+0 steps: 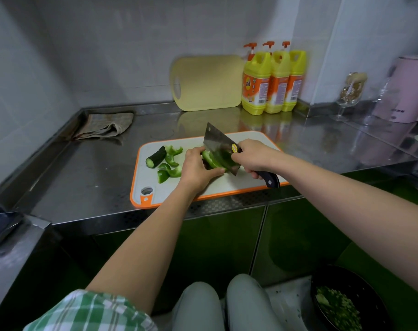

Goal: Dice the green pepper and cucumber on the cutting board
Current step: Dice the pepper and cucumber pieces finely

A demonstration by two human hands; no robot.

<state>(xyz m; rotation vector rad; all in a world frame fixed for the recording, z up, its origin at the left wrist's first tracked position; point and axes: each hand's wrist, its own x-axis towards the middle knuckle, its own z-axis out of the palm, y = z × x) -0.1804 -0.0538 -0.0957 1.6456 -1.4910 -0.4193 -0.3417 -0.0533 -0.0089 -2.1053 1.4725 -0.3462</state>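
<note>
Centre frame: left hand [196,168] fingers hold the green pepper [210,160]; right hand [253,158] grips the cleaver [217,142]. Tuck fingers clear of its edge.

Home kitchen, stainless steel countertop [88,173] against white tiled wall [103,44], three yellow pump bottles of dish soap [272,80], pale yellow plastic cutting board [208,82] leaning upright, pink kettle [404,89]

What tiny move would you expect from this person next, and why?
Probably pushing the cleaver down through the pepper piece: the right hand holds it against that piece, which the left hand pins on the cutting board.
</note>
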